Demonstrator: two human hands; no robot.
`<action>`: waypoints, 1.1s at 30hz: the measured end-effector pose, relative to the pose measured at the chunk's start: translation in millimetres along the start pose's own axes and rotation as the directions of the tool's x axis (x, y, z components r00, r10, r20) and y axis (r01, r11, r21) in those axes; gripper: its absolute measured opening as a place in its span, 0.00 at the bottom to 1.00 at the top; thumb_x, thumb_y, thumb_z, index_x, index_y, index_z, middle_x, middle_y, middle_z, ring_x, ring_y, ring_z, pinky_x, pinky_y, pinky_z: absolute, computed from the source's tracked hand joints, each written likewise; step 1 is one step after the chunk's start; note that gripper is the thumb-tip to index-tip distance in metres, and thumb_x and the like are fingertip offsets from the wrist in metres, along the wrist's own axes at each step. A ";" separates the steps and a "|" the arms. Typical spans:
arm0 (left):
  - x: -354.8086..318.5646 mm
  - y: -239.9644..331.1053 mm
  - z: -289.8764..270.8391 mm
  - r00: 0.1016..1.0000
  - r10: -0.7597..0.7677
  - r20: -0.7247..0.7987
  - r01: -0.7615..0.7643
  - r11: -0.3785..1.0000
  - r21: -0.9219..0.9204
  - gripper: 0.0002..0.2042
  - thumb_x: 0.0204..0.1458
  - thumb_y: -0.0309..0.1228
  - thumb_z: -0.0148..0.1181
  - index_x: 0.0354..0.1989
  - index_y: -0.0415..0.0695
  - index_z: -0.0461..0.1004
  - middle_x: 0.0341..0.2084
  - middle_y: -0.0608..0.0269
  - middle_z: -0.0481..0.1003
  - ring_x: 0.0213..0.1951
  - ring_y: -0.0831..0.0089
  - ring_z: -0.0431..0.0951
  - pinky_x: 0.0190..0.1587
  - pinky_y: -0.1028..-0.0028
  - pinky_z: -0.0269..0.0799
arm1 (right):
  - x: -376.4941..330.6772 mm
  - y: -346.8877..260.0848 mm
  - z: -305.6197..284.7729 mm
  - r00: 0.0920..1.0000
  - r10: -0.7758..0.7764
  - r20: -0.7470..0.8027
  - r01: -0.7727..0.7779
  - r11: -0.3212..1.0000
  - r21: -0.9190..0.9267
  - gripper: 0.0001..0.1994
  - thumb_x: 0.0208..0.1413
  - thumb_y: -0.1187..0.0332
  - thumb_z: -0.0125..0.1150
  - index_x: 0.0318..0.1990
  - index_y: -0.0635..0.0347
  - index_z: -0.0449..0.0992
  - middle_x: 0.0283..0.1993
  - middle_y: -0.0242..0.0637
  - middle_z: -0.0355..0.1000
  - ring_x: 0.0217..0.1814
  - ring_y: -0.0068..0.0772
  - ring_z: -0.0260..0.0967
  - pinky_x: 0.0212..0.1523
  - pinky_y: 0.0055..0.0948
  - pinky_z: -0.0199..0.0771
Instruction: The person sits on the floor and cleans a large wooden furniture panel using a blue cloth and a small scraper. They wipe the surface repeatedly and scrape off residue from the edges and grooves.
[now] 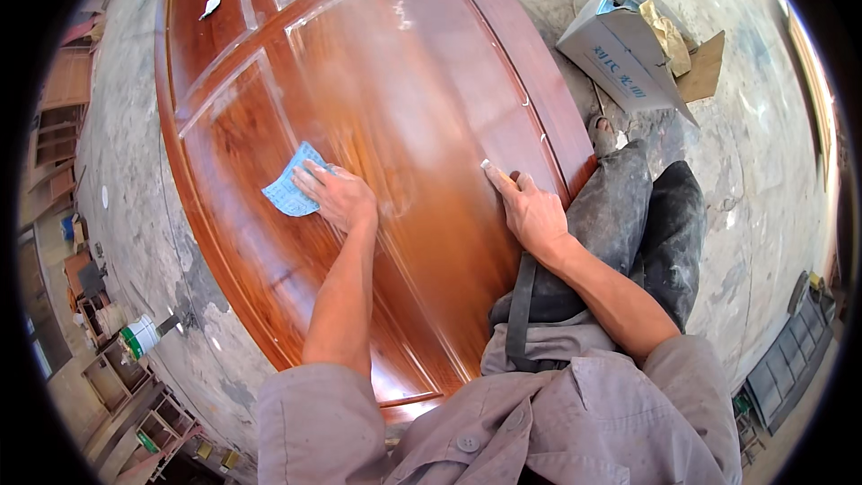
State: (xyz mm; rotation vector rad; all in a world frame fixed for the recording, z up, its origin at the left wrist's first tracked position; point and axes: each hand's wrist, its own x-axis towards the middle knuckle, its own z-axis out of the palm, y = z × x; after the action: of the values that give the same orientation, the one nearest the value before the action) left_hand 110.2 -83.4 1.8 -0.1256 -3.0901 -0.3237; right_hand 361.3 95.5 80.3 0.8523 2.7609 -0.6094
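Cardboard box (615, 54), upper right of frame: one line of large blue characters, slanting down to the right across its pale side. Blue sheet (289, 187), left of centre, at the left hand (344, 198): rows of small, faint darker marks, too small to read. White-and-green bucket (141, 338), lower left: any lettering too small to make out.
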 end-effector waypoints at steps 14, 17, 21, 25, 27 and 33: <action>-2.6 7.1 -4.3 1.000 0.008 -0.004 -0.008 0.996 -0.085 0.28 0.71 0.34 0.47 0.77 0.36 0.55 0.78 0.40 0.53 0.80 0.45 0.48 0.77 0.52 0.56 | 37.8 -1.4 5.2 0.994 -0.028 -0.108 0.028 1.000 0.005 0.26 0.66 0.70 0.57 0.71 0.39 0.71 0.41 0.50 0.76 0.28 0.60 0.78 0.31 0.54 0.80; -1.0 -1.0 -2.8 1.000 0.013 -0.016 -0.014 0.997 -0.082 0.28 0.71 0.34 0.47 0.77 0.35 0.55 0.78 0.40 0.52 0.80 0.45 0.48 0.78 0.52 0.56 | 33.6 -3.5 8.8 0.995 -0.039 -0.091 0.039 0.999 -0.003 0.27 0.66 0.70 0.57 0.72 0.40 0.71 0.40 0.50 0.76 0.28 0.60 0.77 0.31 0.53 0.80; -2.2 5.7 -7.1 1.000 0.006 -0.001 -0.006 0.997 -0.077 0.29 0.70 0.33 0.48 0.77 0.35 0.55 0.78 0.39 0.52 0.80 0.45 0.48 0.78 0.52 0.55 | 34.7 0.1 10.4 0.991 -0.049 -0.122 0.048 0.999 -0.009 0.27 0.65 0.70 0.58 0.72 0.39 0.70 0.40 0.50 0.76 0.28 0.59 0.78 0.31 0.53 0.80; -2.3 9.3 -11.9 1.000 -0.004 0.012 0.005 0.996 -0.084 0.29 0.70 0.32 0.48 0.77 0.35 0.55 0.78 0.39 0.52 0.80 0.44 0.48 0.78 0.52 0.54 | 42.8 -1.0 8.7 0.993 -0.048 -0.111 0.047 0.999 -0.019 0.27 0.66 0.70 0.57 0.72 0.38 0.70 0.41 0.50 0.76 0.28 0.59 0.78 0.31 0.53 0.80; -3.1 6.9 -10.2 1.000 0.003 0.005 -0.002 0.996 -0.092 0.29 0.70 0.32 0.48 0.77 0.35 0.55 0.78 0.39 0.52 0.80 0.44 0.48 0.78 0.52 0.54 | 36.4 1.3 10.7 0.994 -0.047 -0.096 0.045 0.999 -0.028 0.27 0.66 0.70 0.57 0.72 0.38 0.70 0.41 0.50 0.76 0.28 0.58 0.78 0.31 0.53 0.80; -2.0 8.5 -10.3 1.000 -0.002 0.006 0.003 0.996 -0.092 0.29 0.70 0.33 0.48 0.77 0.35 0.56 0.78 0.39 0.52 0.80 0.44 0.48 0.78 0.52 0.55 | 55.2 -1.2 2.9 0.994 -0.058 -0.097 0.053 0.997 -0.056 0.28 0.66 0.70 0.57 0.73 0.37 0.69 0.42 0.49 0.76 0.29 0.59 0.78 0.31 0.53 0.81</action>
State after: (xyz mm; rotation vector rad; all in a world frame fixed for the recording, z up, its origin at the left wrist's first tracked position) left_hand 113.1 -77.4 13.5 -0.1252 -3.0820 -0.4664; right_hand 315.6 120.8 61.9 0.8180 2.8846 -0.5130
